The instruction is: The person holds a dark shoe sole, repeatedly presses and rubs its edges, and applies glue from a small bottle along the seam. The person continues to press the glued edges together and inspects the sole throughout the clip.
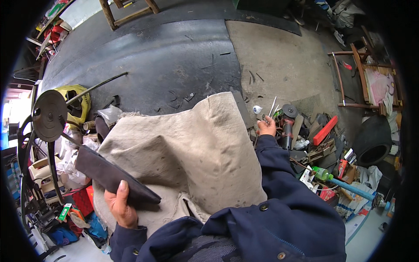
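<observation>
My left hand (121,204) grips a dark, flat, oblong slab (114,177) at its near side, thumb on top; its exact kind is unclear. The slab is tilted over the beige heavy cloth (209,144) spread across my lap. On the right, my arm is stretched out and my right hand (266,127) is closed among a pile of tools. Its fingers are curled, and what they pinch is too small to make out. Thin metal rods (273,106) stick up just beyond those fingers. An angle grinder (288,126) with a round disc lies immediately right of this hand.
At the left stands a metal frame with a round dark plate (50,115), near a yellow plastic piece (78,102). A red bar (325,130), a green bottle (322,174), a blue pipe (351,188) and a tyre (372,140) lie right. Black scraps (174,96) dot the floor.
</observation>
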A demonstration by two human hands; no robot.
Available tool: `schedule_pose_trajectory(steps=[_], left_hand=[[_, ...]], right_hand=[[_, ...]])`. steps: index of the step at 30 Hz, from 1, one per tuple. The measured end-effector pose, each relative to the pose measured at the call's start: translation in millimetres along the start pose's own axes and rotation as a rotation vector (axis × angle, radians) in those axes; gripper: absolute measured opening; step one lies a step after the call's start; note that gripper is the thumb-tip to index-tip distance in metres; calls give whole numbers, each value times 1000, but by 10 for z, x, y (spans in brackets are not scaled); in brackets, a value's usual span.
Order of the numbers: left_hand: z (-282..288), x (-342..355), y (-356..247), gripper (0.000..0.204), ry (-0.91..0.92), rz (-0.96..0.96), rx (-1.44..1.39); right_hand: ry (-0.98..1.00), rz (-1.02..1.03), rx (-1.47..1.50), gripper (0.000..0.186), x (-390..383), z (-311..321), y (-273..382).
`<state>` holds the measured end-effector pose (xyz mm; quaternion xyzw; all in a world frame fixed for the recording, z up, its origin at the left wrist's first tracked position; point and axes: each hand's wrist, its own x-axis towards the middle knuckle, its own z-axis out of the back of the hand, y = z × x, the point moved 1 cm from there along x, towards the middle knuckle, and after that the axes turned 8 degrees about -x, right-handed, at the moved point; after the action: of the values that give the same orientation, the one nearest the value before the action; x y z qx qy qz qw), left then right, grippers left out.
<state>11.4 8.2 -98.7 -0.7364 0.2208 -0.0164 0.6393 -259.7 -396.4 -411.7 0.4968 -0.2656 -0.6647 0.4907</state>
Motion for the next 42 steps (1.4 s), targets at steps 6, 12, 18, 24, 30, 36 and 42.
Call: schedule_pose_trajectory(steps=[6,12,18,24,30,36,42], left_hand=[[-33,40,74,35,-75,-33,36],[-124,105,17,36,66,-58,11],[-242,136,-62,26,-111,116,73],[-366,162,-158,20,-37,126,69],[-193,27,-580,14,4,-13,177],[275,-485,-1027,17,-18,11,239],[705,-965,-892,16,-130,27,246]], right_hand=[[-173,79,-349,84,567,-202,-627],[-107,223,-360,57,1156,-289,-952],[-11,90,-676,40,1720,-126,-1382],[23,310,49,40,1823,-105,-759],[302,620,438,35,317,-95,1666],[787,753,399,43,-2238,-130,3226],[1383,363,101,45,-3938,-240,2810]])
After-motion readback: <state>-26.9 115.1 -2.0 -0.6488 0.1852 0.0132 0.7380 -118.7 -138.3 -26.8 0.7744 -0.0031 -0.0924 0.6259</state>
